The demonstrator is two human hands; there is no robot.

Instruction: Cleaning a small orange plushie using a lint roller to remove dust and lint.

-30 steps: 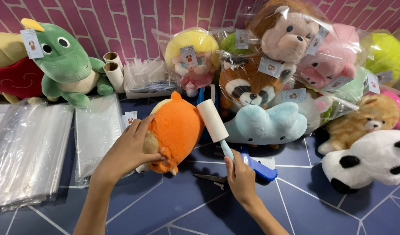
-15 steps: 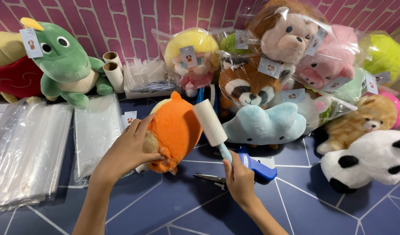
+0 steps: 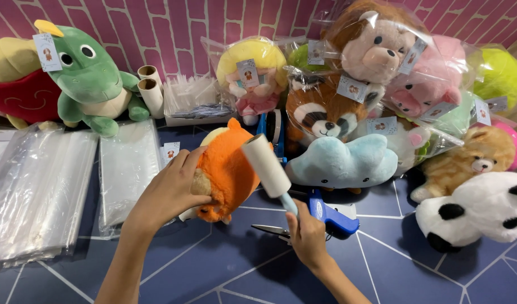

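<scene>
Left hand (image 3: 171, 188): gripping the orange plush toy (image 3: 227, 169), mid-worktop.
Right hand (image 3: 306, 236): clenching the lint roller (image 3: 267, 166) handle.
Change: roller is tilting closer against the plush, so cleaning is continuing.

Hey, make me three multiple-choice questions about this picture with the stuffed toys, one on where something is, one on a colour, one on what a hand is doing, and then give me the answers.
1. Where do the stacked clear plastic bags lie?
A. left of the orange plush toy
B. on top of the white plush
C. behind the green dinosaur

2. What colour is the plush toy under the left hand?
A. blue
B. orange
C. pink

3. What does the right hand hold?
A. scissors
B. a paper tag
C. a lint roller

Answers: 1 A, the bags lie flat at the left. 2 B, its fur is orange. 3 C, the fingers wrap the roller's handle, its white head against the toy.
</scene>
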